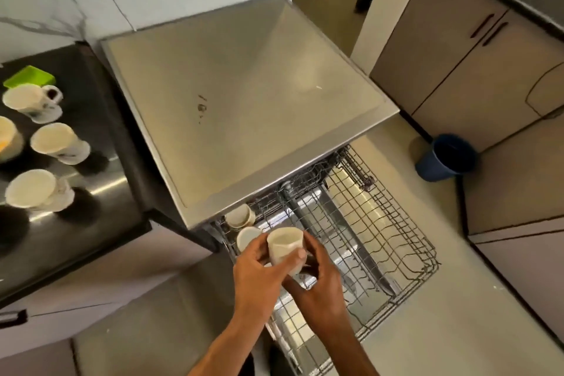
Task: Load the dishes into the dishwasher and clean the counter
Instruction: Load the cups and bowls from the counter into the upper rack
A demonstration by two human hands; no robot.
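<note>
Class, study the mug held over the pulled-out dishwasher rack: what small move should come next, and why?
Probably lower the mug into the free spot on the rack beside the two mugs already there. Both the left hand and right hand grip it just above the wires, and more mugs wait on the counter.

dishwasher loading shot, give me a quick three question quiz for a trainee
1. True or false: both hands hold the cup over the rack.
2. How many cups already sit in the rack? A) none B) two C) five
3. Fill in: the bucket on the floor is ____.

Key:
1. True: the left hand and right hand both grip it.
2. B: one cup and another, at the rack's left edge.
3. Blue.
</note>
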